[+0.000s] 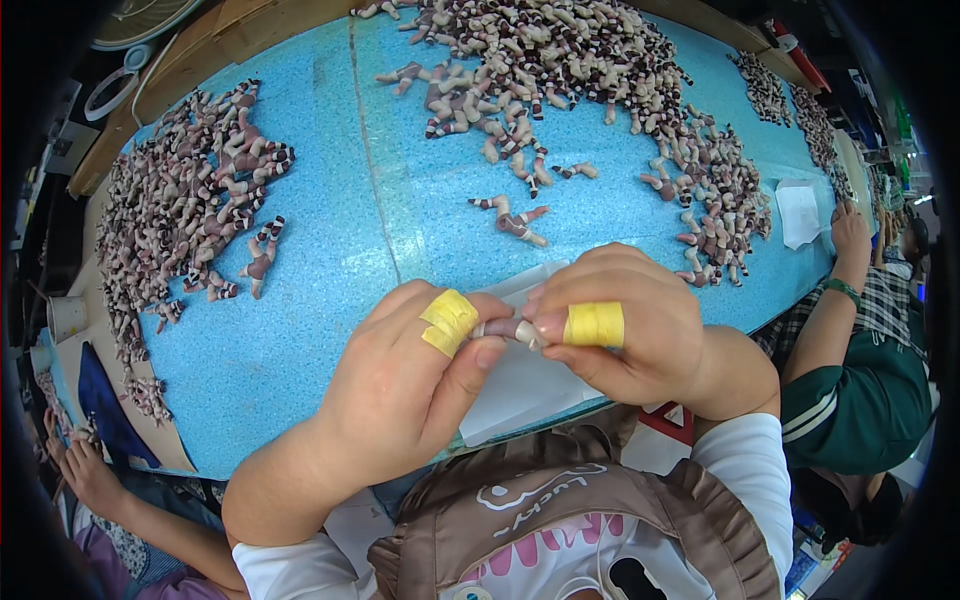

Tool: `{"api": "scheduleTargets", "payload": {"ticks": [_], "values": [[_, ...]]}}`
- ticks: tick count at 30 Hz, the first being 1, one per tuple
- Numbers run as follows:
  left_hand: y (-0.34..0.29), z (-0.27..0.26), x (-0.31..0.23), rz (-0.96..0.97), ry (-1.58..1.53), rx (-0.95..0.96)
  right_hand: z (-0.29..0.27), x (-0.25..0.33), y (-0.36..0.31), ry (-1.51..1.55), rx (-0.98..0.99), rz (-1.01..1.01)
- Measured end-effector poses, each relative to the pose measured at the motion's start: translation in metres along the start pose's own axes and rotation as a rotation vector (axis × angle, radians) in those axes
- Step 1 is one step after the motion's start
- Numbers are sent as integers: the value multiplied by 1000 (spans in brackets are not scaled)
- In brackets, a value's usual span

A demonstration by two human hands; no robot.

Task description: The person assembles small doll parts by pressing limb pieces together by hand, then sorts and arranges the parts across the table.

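Observation:
A small doll body [507,330] in mauve and cream is pinched between my two hands, just above a white sheet of paper [500,409] at the table's near edge. My left hand [398,362] grips its left end between thumb and forefinger. The other end is in the fingertips of my right hand [632,325]. Yellow tape is wrapped round a finger on each hand. My fingers cover much of the piece. Beyond them lies a single loose doll body [512,219] with limbs spread out.
On the blue table [300,350] are a left heap of doll bodies [185,195] and a larger far heap [560,45] trailing to the right. A second paper [797,214] lies at the right, by a co-worker's hand [850,228]. Another person's hand [88,478] is at lower left.

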State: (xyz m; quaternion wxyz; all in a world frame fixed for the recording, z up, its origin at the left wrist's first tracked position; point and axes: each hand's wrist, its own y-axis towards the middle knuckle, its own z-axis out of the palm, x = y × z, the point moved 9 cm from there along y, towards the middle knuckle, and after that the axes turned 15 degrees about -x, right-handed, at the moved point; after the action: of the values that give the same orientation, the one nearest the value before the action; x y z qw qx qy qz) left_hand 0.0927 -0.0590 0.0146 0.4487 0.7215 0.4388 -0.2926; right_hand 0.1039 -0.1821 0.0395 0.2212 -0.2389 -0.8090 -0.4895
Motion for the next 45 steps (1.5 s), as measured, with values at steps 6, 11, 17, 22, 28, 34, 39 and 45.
{"api": "scheduleTargets", "payload": {"ticks": [6, 11, 17, 22, 28, 34, 39, 45], "values": [[-1, -1, -16, 204, 185, -62, 6, -15, -3, 99, 87, 142], [-3, 4, -14, 211, 196, -74, 5, -6, -6, 12, 52, 31], [-3, 2, -12, 209, 207, -82, 7, -2, -6, -10, 62, 29], [14, -48, 3, 187, 563, -342, -4, -31, 11, -87, 17, 104], [24, -84, 19, 199, 808, -522, -27, -60, 12, -589, -4, 105], [18, 15, 28, -10, 168, 59, -25, -84, 6, -696, 33, 192], [25, 26, 33, 65, 491, 97, -8, -81, 0, -618, 102, 218], [30, -8, 46, 105, 615, -80, -26, -73, 6, -616, 7, 121]]}}
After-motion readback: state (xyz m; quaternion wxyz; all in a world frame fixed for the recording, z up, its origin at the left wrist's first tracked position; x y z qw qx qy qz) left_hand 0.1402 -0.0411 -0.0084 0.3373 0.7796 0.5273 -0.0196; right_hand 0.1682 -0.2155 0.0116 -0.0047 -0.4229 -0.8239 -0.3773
